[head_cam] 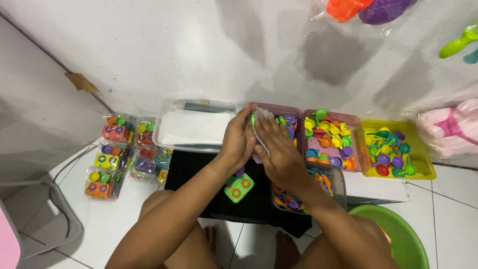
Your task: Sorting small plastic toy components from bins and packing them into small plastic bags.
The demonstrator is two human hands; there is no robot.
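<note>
Your left hand (238, 142) and right hand (279, 152) pinched a small clear plastic bag (262, 119) between them, above the black mat (191, 172) on the floor. It looked light, limp and slippery; holding it at the mouth seemed best. Pink trays of small coloured plastic toys (331, 134) crowded the mat's far edge; a green toy block (239, 188) lay below.
</note>
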